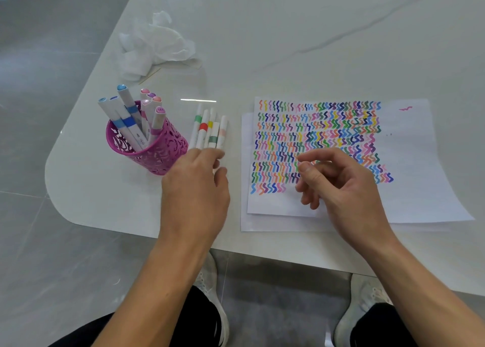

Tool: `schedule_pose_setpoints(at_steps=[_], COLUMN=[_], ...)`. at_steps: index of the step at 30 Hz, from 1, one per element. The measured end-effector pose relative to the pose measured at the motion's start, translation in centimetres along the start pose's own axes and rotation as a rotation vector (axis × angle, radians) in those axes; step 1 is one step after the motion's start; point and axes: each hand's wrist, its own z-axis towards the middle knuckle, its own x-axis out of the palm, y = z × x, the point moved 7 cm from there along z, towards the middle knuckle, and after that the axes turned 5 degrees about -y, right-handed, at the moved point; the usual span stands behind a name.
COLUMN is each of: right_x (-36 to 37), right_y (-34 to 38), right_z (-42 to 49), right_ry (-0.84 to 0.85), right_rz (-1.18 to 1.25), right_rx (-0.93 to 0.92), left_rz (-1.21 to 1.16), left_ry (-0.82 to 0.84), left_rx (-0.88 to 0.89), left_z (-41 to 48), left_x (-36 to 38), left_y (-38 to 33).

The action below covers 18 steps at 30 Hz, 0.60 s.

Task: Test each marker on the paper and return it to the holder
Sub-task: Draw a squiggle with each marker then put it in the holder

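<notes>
Now five markers (210,131) are lined up on the surface (288,45), at three o'clock from the holder (154,150). They are touched by the left hand (195,186), fingers slightly apart; one should be singled out cleanly. Nothing is held by the right hand (341,186), loosely curled over the paper (409,163).

Five loose markers (208,130), one holder (157,150), two hands (195,189).

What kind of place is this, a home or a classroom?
Probably a home, though I can't be sure: a glossy marble-look table on a tiled floor, with a pink holder of markers, scribbled paper and a crumpled tissue.
</notes>
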Motion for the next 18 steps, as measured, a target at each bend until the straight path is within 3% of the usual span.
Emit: schedule_pose_setpoints(at_steps=[8, 18], right_x=[-0.1, -0.1], right_y=[-0.1, -0.1], right_z=[0.0, 0.0], right_ry=[-0.001, -0.002], right_rz=[0.002, -0.005], right_rx=[0.007, 0.0], left_rz=[0.165, 0.298], left_ry=[0.078, 0.099], left_rx=[-0.108, -0.122], left_z=[-0.2, -0.5], left_x=[1.5, 1.5], left_y=[0.7, 0.1])
